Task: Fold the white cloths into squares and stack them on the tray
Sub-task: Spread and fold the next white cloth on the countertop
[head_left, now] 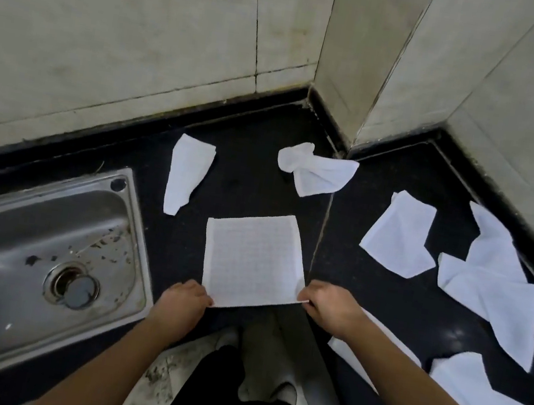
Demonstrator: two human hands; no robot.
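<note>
While the flat cloth [252, 259] is lying spread on the black countertop [249, 172], just right of the sink [28, 236], I am watching both hands working at its near edge. The left hand [183, 301] is pinching the near left corner with curled fingers, knuckles up, its wrist sitting low over the counter's near edge. The right hand [329, 307] is pinching the near right corner, which is lifting slightly off the surface. Its forearm is reaching in from the near right and crossing a white sheet [345, 351] that I am not managing to tell as cloth or tray.

I am judging this to be the first fold starting. To do it well, I am wanting both corners rising together and travelling straight toward the far edge, so that corner is landing on corner and the sides are lining up before anything is pressing the crease flat. One hand running ahead is risking a skewed rectangle.

A crumpled cloth [315, 169] is sitting beyond the far edge, and loose cloths [495, 285] are lying scattered to the right, all unfolded.
</note>
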